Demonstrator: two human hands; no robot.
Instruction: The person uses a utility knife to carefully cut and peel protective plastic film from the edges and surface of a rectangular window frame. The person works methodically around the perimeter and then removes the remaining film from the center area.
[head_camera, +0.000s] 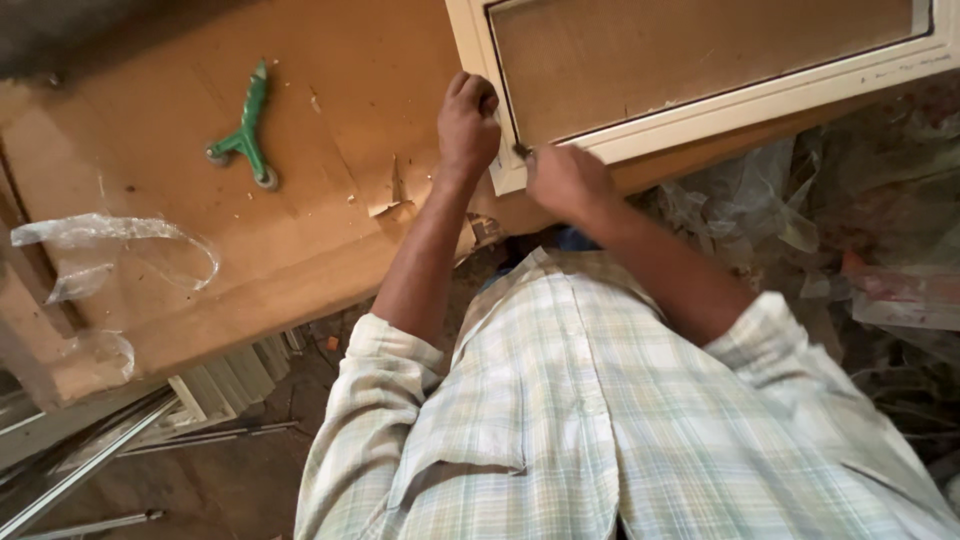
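Left hand curled, gripping white frame corner edge; right hand closed beside it, grip unclear; green roller tool well apart on brown board; clear plastic wrap at board's left.

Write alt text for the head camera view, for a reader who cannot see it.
Seen from above, a person in a pale plaid shirt holds the corner of a cream window frame on a brown workbench, left hand gripping its edge, right hand beside the corner. A green roller tool and clear plastic strip lie to the left.
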